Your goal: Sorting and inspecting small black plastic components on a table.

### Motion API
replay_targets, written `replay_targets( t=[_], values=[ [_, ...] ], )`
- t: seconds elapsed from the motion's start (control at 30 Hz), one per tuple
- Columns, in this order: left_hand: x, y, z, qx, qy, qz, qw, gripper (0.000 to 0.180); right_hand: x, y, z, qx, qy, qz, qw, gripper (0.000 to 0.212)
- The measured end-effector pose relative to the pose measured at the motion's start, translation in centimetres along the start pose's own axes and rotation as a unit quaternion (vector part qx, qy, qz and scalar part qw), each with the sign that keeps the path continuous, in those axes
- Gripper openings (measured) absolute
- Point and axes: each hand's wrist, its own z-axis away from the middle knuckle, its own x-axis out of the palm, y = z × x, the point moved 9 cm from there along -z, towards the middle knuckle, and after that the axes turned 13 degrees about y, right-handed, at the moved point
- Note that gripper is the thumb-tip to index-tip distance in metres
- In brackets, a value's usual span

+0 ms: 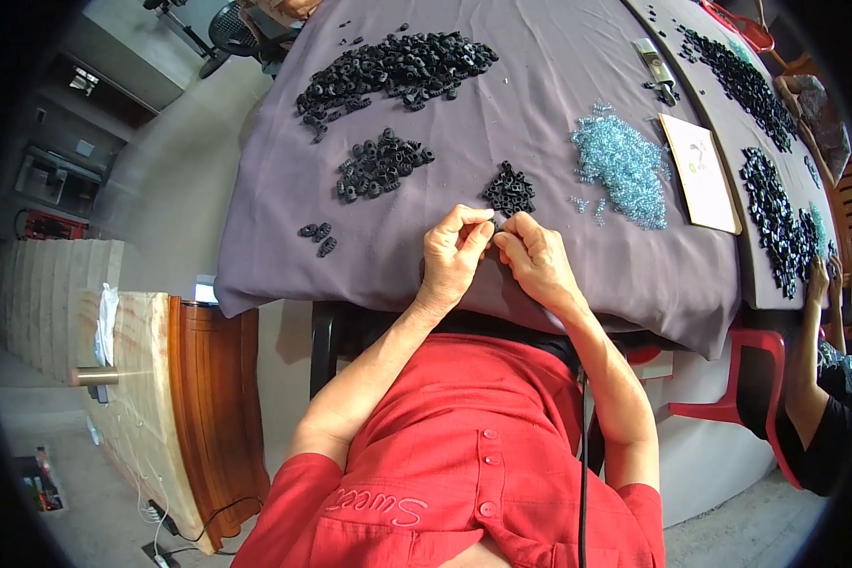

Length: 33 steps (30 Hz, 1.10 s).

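My left hand (454, 251) and my right hand (538, 257) meet at the near part of the cloth-covered table, fingertips pinched together. Between them is a small black piece (497, 226), mostly hidden by the fingers. Just beyond lies a small heap of black ring-like parts (509, 187). Farther left is a heap of ribbed black pieces (381, 166), with a few similar black pieces (318, 238) set apart nearer me. A larger heap of black parts (402, 71) spreads behind. To the right sits a pile of tiny translucent blue pieces (620, 168).
A light board or booklet (701, 172) and a clear packet (655, 64) lie at the right of the grey-purple tablecloth (540, 47). Across a seam, a co-worker's hands (822, 279) touch more black parts (776, 222). A red chair (762, 388) stands at right, a wooden cabinet (213, 407) at left.
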Motion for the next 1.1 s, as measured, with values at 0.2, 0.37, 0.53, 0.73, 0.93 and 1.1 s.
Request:
replay_targets(
  t=[0.2,0.37,0.53,0.73,0.93,1.1],
  values=[
    [-0.4,-1.6,-0.2,-0.145,0.022,0.125,0.981,0.012,0.4,0.3,0.1,0.013,0.011,-0.027,0.999,0.016],
    [-0.2,-2.2,-0.3,-0.231,-0.006,0.216,0.949,0.02,0.2,0.3,0.2,0.027,0.005,-0.044,0.999,0.012],
    [0.9,-1.2,-0.1,-0.252,-0.077,0.206,0.942,0.031,0.0,-0.9,-0.2,-0.034,-0.003,-0.088,0.996,0.03],
    [1.9,-1.0,0.5,-0.315,-0.097,0.221,0.918,0.031,0.4,-0.6,-0.2,-0.041,-0.045,-0.151,0.987,0.038],
    [1.8,-2.1,0.7,-0.334,-0.109,0.268,0.897,0.031,0.9,0.2,-0.1,0.002,-0.056,-0.211,0.976,0.032],
    [1.9,-2.2,0.8,-0.338,-0.091,0.273,0.896,0.03,1.0,0.1,0.0,-0.002,-0.044,-0.258,0.965,0.029]
  ],
)
